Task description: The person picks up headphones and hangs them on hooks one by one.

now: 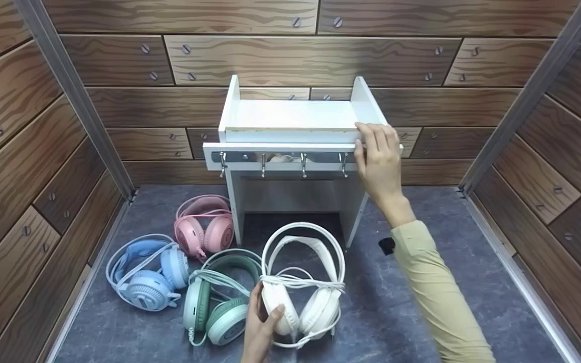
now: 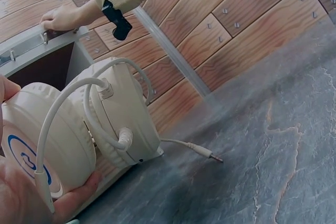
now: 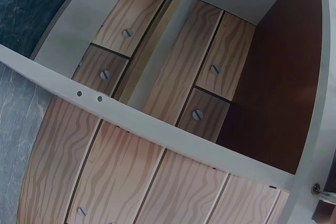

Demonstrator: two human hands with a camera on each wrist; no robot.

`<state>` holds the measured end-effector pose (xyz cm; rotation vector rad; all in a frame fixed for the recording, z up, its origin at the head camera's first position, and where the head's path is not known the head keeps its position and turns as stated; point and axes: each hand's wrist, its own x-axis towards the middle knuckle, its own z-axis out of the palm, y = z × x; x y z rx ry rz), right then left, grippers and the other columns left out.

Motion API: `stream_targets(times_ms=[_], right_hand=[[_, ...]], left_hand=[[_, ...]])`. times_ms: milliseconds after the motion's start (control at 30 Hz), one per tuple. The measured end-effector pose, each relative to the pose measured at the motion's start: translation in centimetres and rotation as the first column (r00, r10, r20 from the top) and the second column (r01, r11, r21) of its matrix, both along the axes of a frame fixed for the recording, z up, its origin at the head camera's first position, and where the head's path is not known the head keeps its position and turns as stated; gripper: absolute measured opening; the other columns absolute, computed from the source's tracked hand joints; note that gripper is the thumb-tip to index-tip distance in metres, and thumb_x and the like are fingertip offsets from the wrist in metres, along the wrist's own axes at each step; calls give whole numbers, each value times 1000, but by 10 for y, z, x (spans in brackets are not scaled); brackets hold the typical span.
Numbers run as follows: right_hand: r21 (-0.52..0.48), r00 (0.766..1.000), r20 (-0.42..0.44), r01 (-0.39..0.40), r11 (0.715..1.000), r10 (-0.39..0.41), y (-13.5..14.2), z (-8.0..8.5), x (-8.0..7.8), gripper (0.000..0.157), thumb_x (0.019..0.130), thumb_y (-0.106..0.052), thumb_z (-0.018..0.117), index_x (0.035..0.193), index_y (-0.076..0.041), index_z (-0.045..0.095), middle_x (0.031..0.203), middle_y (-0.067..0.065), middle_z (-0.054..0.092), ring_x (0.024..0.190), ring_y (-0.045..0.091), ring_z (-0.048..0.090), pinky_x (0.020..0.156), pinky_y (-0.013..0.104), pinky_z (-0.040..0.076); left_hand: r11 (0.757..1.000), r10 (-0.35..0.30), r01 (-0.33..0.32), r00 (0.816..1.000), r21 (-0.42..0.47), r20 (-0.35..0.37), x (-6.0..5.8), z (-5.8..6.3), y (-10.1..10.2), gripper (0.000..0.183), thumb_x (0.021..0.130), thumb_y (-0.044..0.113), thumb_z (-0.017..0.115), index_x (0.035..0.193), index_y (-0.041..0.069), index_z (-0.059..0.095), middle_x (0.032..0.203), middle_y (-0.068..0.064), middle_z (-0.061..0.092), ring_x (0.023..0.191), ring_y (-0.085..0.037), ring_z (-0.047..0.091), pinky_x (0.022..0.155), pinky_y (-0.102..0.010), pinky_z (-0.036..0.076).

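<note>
In the head view, my left hand (image 1: 260,327) grips white headphones (image 1: 322,310) by an ear cup, headband upward. Their cord is looped around them. The left wrist view shows the white ear cups (image 2: 123,114) close up, with a loose plug (image 2: 205,152) hanging free. My right hand (image 1: 381,161) holds the right end of a white shelf unit's front rail (image 1: 285,147), fingers over its top edge. Several metal hooks (image 1: 304,165) line that rail. The right wrist view shows the unit's white side panel (image 3: 157,136) but no hand.
Left of the white headphones lie green headphones (image 1: 227,322), blue headphones (image 1: 149,290) and pink headphones (image 1: 219,234) on the dark floor (image 1: 396,312). Wood-patterned walls (image 1: 290,60) enclose the back and sides. The shelf unit (image 1: 295,115) stands against the back wall.
</note>
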<state>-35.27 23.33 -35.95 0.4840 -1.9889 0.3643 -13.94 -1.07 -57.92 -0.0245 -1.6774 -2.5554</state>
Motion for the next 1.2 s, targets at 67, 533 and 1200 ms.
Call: stream_targets(times_ms=[67, 533, 1200], right_hand=[[1, 1000, 1, 1, 1000, -1, 0, 0, 1, 35, 94, -22, 41, 125, -12, 54, 114, 6, 55, 114, 23, 42, 109, 35, 22], [-7, 1000, -18, -16, 1000, 16, 0, 1, -2, 35, 94, -23, 43, 124, -10, 55, 113, 7, 56, 112, 24, 43, 109, 37, 22], [6, 1000, -13, -9, 1000, 9, 0, 0, -2, 36, 95, -23, 40, 125, -11, 55, 113, 7, 55, 113, 24, 43, 109, 36, 23]], left_hand=[[1000, 4, -4, 1000, -2, -3, 0, 0, 0, 73, 82, 3, 60, 141, -4, 18, 146, -24, 23, 118, 5, 38, 98, -13, 31], [998, 16, -18, 1000, 65, 19, 0, 5, -5, 75, 82, 3, 59, 142, -2, 16, 148, -23, 20, 122, -1, 35, 97, -15, 34], [998, 39, -41, 999, 56, 25, 3, 12, -17, 74, 82, 5, 58, 143, 1, 15, 147, -21, 21, 120, -5, 39, 96, -18, 36]])
